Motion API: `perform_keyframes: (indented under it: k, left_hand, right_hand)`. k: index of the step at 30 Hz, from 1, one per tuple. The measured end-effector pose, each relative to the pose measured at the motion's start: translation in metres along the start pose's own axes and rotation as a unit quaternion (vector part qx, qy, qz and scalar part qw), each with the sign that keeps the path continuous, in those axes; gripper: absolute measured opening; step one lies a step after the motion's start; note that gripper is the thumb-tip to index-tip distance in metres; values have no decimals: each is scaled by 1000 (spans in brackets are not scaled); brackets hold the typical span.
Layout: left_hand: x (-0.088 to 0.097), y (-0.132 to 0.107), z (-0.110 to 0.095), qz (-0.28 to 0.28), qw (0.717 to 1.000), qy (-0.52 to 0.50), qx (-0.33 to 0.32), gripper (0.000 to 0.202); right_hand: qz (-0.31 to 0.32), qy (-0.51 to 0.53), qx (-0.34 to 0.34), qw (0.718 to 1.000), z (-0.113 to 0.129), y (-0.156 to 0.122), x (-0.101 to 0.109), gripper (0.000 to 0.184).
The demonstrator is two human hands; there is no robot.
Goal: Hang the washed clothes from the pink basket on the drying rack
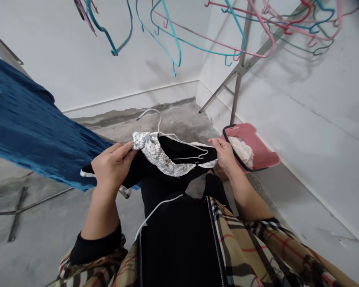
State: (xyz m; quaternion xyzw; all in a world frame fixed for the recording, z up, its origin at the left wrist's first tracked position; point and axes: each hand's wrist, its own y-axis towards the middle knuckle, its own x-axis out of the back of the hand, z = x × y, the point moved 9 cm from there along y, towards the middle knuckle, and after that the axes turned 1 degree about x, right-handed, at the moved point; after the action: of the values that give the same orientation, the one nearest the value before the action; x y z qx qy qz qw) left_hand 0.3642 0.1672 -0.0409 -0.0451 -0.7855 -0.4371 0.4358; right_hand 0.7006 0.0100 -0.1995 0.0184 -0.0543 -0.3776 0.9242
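Note:
A black garment (pixel 155 175) with a white lace collar (pixel 157 155) is stretched between my two hands at waist height. My left hand (pixel 112 165) is closed on its left shoulder, next to the lace. My right hand (pixel 224 153) is closed on its right shoulder. A white wire hanger (pixel 167 133) sits inside the neck opening, its hook pointing up and away from me. The lower part of the garment hangs down against my dark top.
A blue cloth (pixel 26 127) hangs over a rail at the left. A pink basket (pixel 254 149) holding white laundry stands on the concrete floor by the right wall. Several coloured hangers (pixel 197 36) hang overhead from a metal rack whose legs (pixel 237 79) reach the corner.

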Motion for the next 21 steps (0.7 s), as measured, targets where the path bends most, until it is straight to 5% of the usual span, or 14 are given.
perform_keyframes:
  k: [9, 11, 14, 16, 18, 21]
  left_hand:
    - [-19, -7, 14, 25, 998, 44, 37, 24]
    - [-24, -11, 19, 17, 998, 29, 59, 24]
    - [-34, -17, 30, 1, 993, -62, 100, 24]
    - [-40, -19, 35, -5, 982, -149, 115, 25]
    - [-41, -18, 36, -12, 970, -215, 116, 24]
    - [-38, -13, 29, -9, 961, -262, 90, 20]
  right_hand:
    - [-16, -30, 65, 997, 51, -20, -2, 32]
    - [104, -59, 68, 991, 65, -37, -26, 31]
    - [318, -119, 98, 935, 88, -69, -61, 33]
    - [271, -164, 167, 934, 109, -66, -51, 32]
    - [130, -233, 258, 929, 132, -51, -29, 33]
    - [87, -371, 352, 855, 143, -37, -29, 47]
